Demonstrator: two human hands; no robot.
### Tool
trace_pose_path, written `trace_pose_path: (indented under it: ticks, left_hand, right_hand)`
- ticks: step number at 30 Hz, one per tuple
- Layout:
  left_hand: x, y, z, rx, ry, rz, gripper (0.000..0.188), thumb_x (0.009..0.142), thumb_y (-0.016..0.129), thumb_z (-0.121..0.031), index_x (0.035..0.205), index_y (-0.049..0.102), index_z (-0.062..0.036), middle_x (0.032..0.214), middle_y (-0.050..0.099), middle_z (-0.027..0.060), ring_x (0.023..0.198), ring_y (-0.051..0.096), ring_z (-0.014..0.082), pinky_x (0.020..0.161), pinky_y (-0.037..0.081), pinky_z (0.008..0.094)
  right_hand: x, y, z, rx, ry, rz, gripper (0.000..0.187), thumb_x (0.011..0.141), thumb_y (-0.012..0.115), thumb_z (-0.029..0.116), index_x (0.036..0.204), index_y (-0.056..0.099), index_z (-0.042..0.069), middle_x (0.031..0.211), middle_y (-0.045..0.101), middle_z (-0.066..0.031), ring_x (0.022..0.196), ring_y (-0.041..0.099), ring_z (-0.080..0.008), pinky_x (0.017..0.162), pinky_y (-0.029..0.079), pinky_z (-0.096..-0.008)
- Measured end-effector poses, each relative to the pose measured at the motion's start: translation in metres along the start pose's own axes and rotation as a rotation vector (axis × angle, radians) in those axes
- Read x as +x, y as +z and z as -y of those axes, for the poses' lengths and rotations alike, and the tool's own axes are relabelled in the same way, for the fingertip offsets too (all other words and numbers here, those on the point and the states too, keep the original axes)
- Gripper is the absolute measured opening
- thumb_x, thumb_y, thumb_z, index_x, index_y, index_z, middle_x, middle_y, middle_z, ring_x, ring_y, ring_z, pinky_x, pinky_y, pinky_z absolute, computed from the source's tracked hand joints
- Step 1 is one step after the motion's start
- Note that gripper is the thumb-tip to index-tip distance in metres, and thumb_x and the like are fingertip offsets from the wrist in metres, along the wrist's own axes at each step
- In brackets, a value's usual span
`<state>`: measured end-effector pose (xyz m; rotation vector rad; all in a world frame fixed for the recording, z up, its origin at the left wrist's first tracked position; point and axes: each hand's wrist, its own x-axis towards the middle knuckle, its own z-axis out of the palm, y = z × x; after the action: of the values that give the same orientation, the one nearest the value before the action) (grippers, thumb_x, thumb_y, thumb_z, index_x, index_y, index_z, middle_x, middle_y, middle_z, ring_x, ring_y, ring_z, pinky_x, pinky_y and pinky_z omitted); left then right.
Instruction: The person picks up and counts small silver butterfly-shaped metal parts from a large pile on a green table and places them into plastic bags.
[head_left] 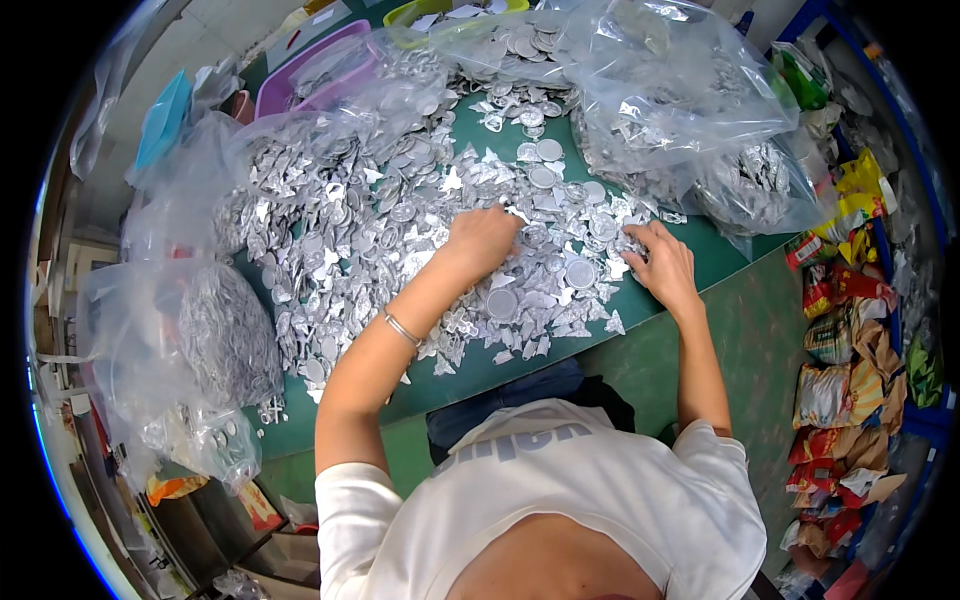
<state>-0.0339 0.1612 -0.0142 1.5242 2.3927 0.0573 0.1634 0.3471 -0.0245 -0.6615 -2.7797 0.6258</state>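
A wide heap of small silver metal pieces [400, 215], many of them round discs and others pointed or irregular, spreads over the green tabletop [715, 250]. My left hand [483, 242] is over the middle of the heap, its fingers curled together; a small bright silver piece [516, 213] shows at its fingertips. At the right edge of the heap is my right hand [664, 264], with bent fingers and a gap between thumb and forefinger. Its fingertips touch or hover just over the pieces; I cannot tell which. Nothing shows held in it.
Clear plastic bags of silver pieces stand at the back right [690, 90] and left [225, 330]. A purple basin [310, 65] and a yellow-green basin [440, 10] sit at the back. A blue rack [935, 200] with coloured packages [825, 390] lines the right side.
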Motion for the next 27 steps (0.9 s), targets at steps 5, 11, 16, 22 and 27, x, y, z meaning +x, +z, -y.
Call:
trace_pose_path:
  ticks: [5,11,16,22,27]
  left_hand:
    - [0.006,0.004,0.007,-0.025,0.058,-0.052,0.035,0.072,0.068,-0.032,0.099,0.063,-0.011,0.093,0.058,0.0132,0.085,0.06,0.0324,0.069,0.047,0.0419]
    - [0.012,0.007,0.012,-0.063,0.257,-0.157,0.031,0.076,0.063,-0.034,0.08,0.062,-0.0034,0.087,0.057,0.011,0.076,0.061,0.031,0.062,0.049,0.0407]
    - [0.012,0.018,0.013,-0.365,0.152,-0.432,0.027,0.082,0.059,-0.03,0.078,0.061,-0.0032,0.088,0.058,0.0099,0.068,0.059,0.0248,0.058,0.048,0.0385]
    - [-0.006,-0.014,0.004,-2.004,-0.238,-0.133,0.025,0.09,0.05,-0.03,0.092,0.057,-0.0064,0.098,0.061,0.0102,0.065,0.055,0.0142,0.048,0.045,0.0264]
    - [-0.011,-0.015,-0.003,-2.268,-0.229,-0.16,0.024,0.091,0.047,-0.024,0.106,0.05,-0.0063,0.109,0.058,0.0148,0.071,0.058,0.013,0.043,0.045,0.017]
  right_hand:
    - [0.004,0.013,-0.044,0.603,0.12,-0.205,0.013,0.079,0.058,0.009,0.088,0.063,0.0,0.068,0.059,-0.0055,0.063,0.053,-0.0111,0.059,0.042,-0.0301]
    - [0.015,0.007,-0.042,0.516,0.304,-0.117,0.022,0.081,0.06,0.017,0.095,0.063,0.001,0.081,0.065,-0.0092,0.074,0.06,-0.0216,0.068,0.046,-0.0308]
    - [0.024,0.007,-0.01,0.005,0.198,-0.093,0.035,0.073,0.069,0.029,0.099,0.063,0.005,0.094,0.064,-0.0161,0.09,0.059,-0.0337,0.075,0.046,-0.0381]
    - [0.027,0.006,-0.016,-0.042,0.157,-0.095,0.032,0.075,0.066,0.031,0.094,0.065,0.005,0.095,0.063,-0.014,0.085,0.059,-0.0343,0.072,0.046,-0.0415]
    - [0.047,0.032,0.0,-0.243,0.092,-0.17,0.024,0.075,0.065,0.024,0.087,0.061,0.003,0.089,0.058,-0.0177,0.072,0.061,-0.0355,0.061,0.049,-0.0433]
